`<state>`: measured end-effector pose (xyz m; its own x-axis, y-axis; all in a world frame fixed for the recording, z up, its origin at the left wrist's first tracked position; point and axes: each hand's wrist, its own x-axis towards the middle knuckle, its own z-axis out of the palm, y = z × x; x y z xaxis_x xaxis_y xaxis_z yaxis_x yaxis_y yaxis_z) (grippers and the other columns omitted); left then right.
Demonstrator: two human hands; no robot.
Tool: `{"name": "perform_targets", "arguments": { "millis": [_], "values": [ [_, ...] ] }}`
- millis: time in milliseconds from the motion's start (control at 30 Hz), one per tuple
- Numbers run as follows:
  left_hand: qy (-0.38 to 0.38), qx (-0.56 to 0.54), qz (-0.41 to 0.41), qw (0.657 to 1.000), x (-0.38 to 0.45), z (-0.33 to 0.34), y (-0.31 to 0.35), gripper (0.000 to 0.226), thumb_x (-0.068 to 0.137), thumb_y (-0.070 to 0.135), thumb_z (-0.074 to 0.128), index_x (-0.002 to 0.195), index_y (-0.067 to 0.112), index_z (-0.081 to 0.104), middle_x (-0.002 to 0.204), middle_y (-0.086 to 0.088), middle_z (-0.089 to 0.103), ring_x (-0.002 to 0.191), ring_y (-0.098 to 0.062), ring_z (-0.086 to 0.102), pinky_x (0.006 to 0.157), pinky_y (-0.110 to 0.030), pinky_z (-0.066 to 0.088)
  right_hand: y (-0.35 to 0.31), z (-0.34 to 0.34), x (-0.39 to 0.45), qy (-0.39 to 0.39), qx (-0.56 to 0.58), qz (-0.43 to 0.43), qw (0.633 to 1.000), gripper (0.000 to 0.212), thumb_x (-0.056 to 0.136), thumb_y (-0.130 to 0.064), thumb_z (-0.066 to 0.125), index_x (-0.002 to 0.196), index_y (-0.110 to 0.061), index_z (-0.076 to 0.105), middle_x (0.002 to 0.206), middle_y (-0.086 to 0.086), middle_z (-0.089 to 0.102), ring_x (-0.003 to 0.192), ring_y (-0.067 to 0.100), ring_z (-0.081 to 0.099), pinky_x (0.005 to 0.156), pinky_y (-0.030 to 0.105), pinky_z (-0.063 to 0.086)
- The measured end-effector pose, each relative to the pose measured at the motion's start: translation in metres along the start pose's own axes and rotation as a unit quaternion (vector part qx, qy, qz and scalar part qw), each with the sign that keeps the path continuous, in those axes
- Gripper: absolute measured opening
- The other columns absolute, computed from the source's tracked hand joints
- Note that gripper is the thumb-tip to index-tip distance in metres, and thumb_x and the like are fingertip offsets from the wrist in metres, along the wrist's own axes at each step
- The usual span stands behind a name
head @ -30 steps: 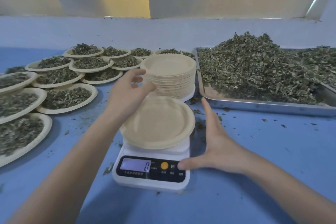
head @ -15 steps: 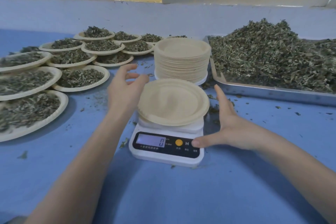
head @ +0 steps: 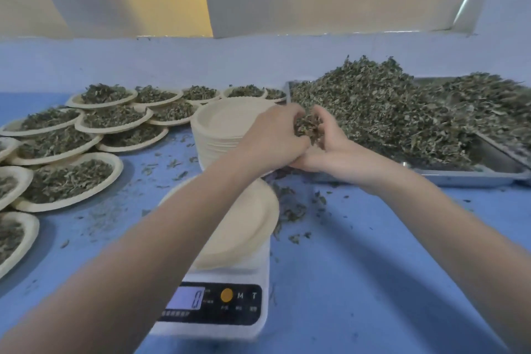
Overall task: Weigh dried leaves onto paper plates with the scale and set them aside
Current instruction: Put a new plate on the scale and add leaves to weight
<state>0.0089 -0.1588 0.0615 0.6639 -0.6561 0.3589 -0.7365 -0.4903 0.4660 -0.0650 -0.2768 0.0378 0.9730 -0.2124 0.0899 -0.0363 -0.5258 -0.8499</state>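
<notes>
An empty paper plate (head: 244, 227) sits on the white digital scale (head: 218, 304), whose display reads 0. My left hand (head: 273, 135) and my right hand (head: 330, 141) are cupped together around a clump of dried leaves (head: 309, 126), held at the near left edge of the leaf pile (head: 388, 112). The pile fills a metal tray (head: 474, 175) at the right. My left forearm crosses over the plate and hides part of it.
A stack of empty paper plates (head: 227, 129) stands behind the scale. Several filled plates (head: 66, 181) cover the blue table at the left. Loose leaf bits (head: 290, 210) lie scattered right of the scale. A low wall runs along the back.
Both hands left the scale and plate and reached forward to the tray, where they now cup a clump of leaves. The view has tilted so the scale sits lower in the frame.
</notes>
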Motion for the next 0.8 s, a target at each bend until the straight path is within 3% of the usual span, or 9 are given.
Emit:
{"name": "perform_targets", "arguments": {
  "millis": [100, 200, 300, 400, 500, 533, 600, 667, 800],
  "values": [
    [-0.026, 0.002, 0.002, 1.0, 0.033, 0.015, 0.011, 0.043, 0.089, 0.016, 0.05, 0.132, 0.017, 0.05, 0.126, -0.006, 0.057, 0.112, -0.02, 0.052, 0.077, -0.018, 0.031, 0.015, -0.023, 0.02, 0.034, -0.002, 0.016, 0.999, 0.102, 0.079, -0.033, 0.072, 0.15, -0.034, -0.002, 0.157, 0.004, 0.004, 0.142, 0.02, 0.015, 0.105, 0.032, 0.026],
    [-0.067, 0.0, -0.009, 0.998, 0.063, 0.035, 0.015, 0.039, 0.095, 0.018, 0.041, 0.133, 0.019, 0.048, 0.129, -0.006, 0.056, 0.108, -0.019, 0.052, 0.079, -0.021, 0.032, 0.036, -0.046, 0.037, 0.069, -0.024, 0.055, 0.996, 0.096, 0.076, -0.045, 0.071, 0.15, -0.03, 0.011, 0.155, 0.004, 0.01, 0.138, 0.026, 0.026, 0.109, 0.044, 0.033],
    [-0.111, 0.017, -0.032, 0.993, 0.089, 0.058, 0.012, 0.039, 0.099, 0.021, 0.035, 0.137, 0.019, 0.044, 0.129, -0.007, 0.056, 0.104, -0.021, 0.053, 0.076, -0.022, 0.033, 0.066, -0.072, 0.056, 0.087, -0.116, 0.09, 0.985, 0.086, 0.077, -0.046, 0.07, 0.146, -0.021, 0.027, 0.15, 0.006, 0.016, 0.116, 0.027, 0.052, 0.085, 0.036, 0.05],
    [-0.182, 0.035, -0.076, 0.98, 0.114, 0.083, 0.006, 0.048, 0.098, 0.014, 0.034, 0.146, 0.012, 0.029, 0.136, -0.013, 0.05, 0.107, -0.027, 0.055, 0.064, -0.023, 0.036, 0.094, -0.103, 0.075, 0.073, -0.209, 0.114, 0.968, 0.079, 0.08, -0.034, 0.07, 0.145, -0.015, 0.029, 0.144, 0.01, 0.03, 0.08, 0.021, 0.062, 0.053, 0.021, 0.045],
    [-0.239, 0.047, -0.136, 0.96, 0.138, 0.104, 0.002, 0.059, 0.095, 0.002, 0.034, 0.149, -0.001, 0.009, 0.129, -0.017, 0.049, 0.072, -0.017, 0.051, 0.047, -0.021, 0.03, 0.114, -0.125, 0.098, 0.044, -0.291, 0.119, 0.948, 0.073, 0.083, -0.022, 0.067, 0.145, -0.011, 0.03, 0.14, 0.016, 0.042, 0.081, 0.019, 0.059, 0.062, 0.024, 0.043],
    [-0.238, 0.043, -0.157, 0.958, 0.144, 0.11, -0.001, 0.062, 0.095, 0.001, 0.033, 0.149, -0.001, 0.002, 0.127, -0.019, 0.049, 0.072, -0.016, 0.05, 0.049, -0.022, 0.031, 0.118, -0.126, 0.106, 0.031, -0.307, 0.115, 0.944, 0.072, 0.082, -0.019, 0.066, 0.144, -0.01, 0.031, 0.138, 0.017, 0.044, 0.084, 0.021, 0.057, 0.065, 0.025, 0.042],
    [-0.227, 0.029, -0.191, 0.955, 0.161, 0.123, -0.004, 0.069, 0.095, 0.0, 0.032, 0.149, 0.005, -0.009, 0.142, -0.022, 0.036, 0.108, -0.027, 0.054, 0.07, -0.032, 0.044, 0.122, -0.126, 0.129, 0.008, -0.326, 0.101, 0.94, 0.077, 0.081, -0.016, 0.064, 0.148, -0.011, 0.025, 0.143, 0.017, 0.038, 0.095, 0.024, 0.055, 0.069, 0.026, 0.042],
    [-0.215, 0.035, -0.215, 0.952, 0.175, 0.129, -0.007, 0.072, 0.094, 0.0, 0.032, 0.148, 0.007, -0.015, 0.153, -0.022, 0.017, 0.138, -0.034, 0.028, 0.101, -0.042, 0.039, 0.122, -0.121, 0.153, -0.008, -0.309, 0.078, 0.948, 0.084, 0.079, -0.011, 0.062, 0.151, -0.015, 0.018, 0.148, 0.014, 0.031, 0.096, 0.022, 0.056, 0.063, 0.024, 0.042],
    [-0.192, 0.003, -0.22, 0.957, 0.195, 0.14, -0.012, 0.081, 0.09, -0.004, 0.04, 0.15, 0.013, -0.012, 0.149, -0.024, 0.025, 0.132, -0.036, 0.037, 0.106, -0.046, 0.036, 0.126, -0.103, 0.19, -0.042, -0.335, 0.084, 0.938, 0.085, 0.08, -0.015, 0.059, 0.152, -0.022, 0.013, 0.155, 0.013, 0.015, 0.129, 0.034, 0.041, 0.087, 0.034, 0.043]
  ]
}}
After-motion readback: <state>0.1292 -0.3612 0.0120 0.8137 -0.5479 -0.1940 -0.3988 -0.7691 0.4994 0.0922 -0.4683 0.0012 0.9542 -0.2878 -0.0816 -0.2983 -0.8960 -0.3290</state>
